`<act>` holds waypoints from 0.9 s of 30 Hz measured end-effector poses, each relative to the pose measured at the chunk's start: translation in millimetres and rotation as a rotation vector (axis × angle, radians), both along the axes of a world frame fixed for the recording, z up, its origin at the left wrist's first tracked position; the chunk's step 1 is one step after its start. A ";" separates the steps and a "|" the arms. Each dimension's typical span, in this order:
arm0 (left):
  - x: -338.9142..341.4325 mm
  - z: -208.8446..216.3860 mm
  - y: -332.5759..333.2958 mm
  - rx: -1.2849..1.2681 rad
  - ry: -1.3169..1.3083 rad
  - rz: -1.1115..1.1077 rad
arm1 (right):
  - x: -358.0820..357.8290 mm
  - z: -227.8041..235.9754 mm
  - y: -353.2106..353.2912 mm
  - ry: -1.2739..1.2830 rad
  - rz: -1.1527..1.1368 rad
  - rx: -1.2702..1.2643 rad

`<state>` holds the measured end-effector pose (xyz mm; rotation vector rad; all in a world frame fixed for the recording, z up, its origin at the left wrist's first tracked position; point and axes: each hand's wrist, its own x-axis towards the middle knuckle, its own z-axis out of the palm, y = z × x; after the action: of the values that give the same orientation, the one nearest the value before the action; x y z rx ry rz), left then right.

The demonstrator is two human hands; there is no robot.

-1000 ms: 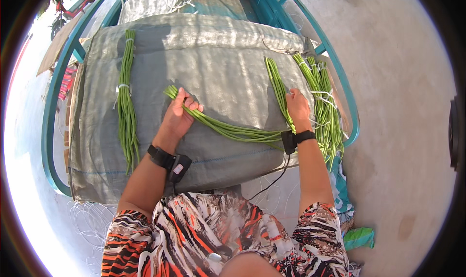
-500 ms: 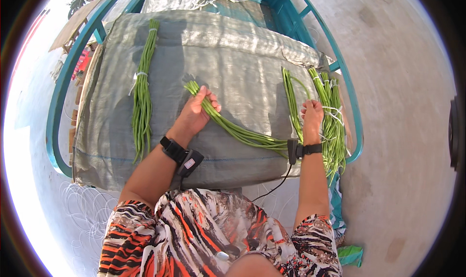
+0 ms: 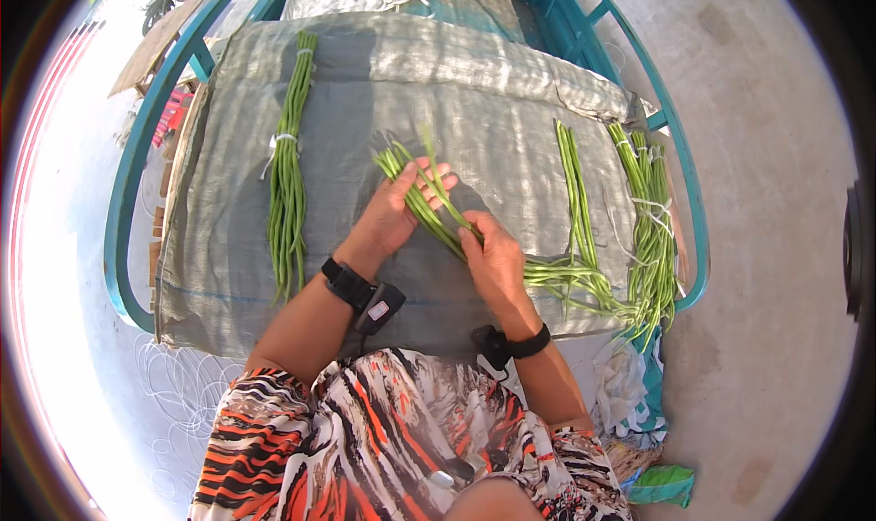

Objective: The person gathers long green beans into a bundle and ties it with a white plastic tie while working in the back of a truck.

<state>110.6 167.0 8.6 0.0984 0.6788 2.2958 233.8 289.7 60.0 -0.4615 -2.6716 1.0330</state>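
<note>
Long green bean pods in two bare hands, seen from above; the loose bundle of slender green bean pods [image 3: 439, 229] lies across the left hand [image 3: 399, 209], slants down beneath the right hand [image 3: 495, 258], and reappears beyond it, trailing rightward over the grey woven sheet [image 3: 493, 138]; the left grip is half closed, its thumb laid over the pods near their upper ends and its fingers extended behind them, so that the bundle is cradled rather than clenched; the right grip is nearly closed, thumb and fingers pinching slender pods whose blurred upper tips rise past the left fingers; the exact number pinched cannot be told.

To the right, a thin row of straight, loose green pods [image 3: 576, 192] lies lengthwise on the sheet, its lower end near the trailing pods; just beyond it rest several thick green bundles bound with white ties [image 3: 652, 238], overhanging the near edge; on the far left, well apart from the hands, lies a single long green bundle with a white tie [image 3: 288, 188]; a curved teal metal rail [image 3: 700, 234] borders the sheet; each wrist bears a black strap, the left one carrying a black box [image 3: 380, 308].
</note>
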 end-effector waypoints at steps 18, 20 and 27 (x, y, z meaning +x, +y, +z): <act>2.8 6.2 -0.4 -0.039 -0.157 0.079 | 5.5 6.8 1.0 0.046 0.033 0.223; 3.0 4.6 -1.3 -0.047 -0.168 0.096 | 4.8 4.3 1.4 0.049 0.051 0.235; 0.5 1.2 -1.7 0.038 -0.201 0.066 | 6.1 7.8 0.0 -0.057 0.081 0.239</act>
<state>111.1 165.3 9.9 -0.1371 0.5419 2.3430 239.8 289.7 67.8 -0.3416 -2.8371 0.7163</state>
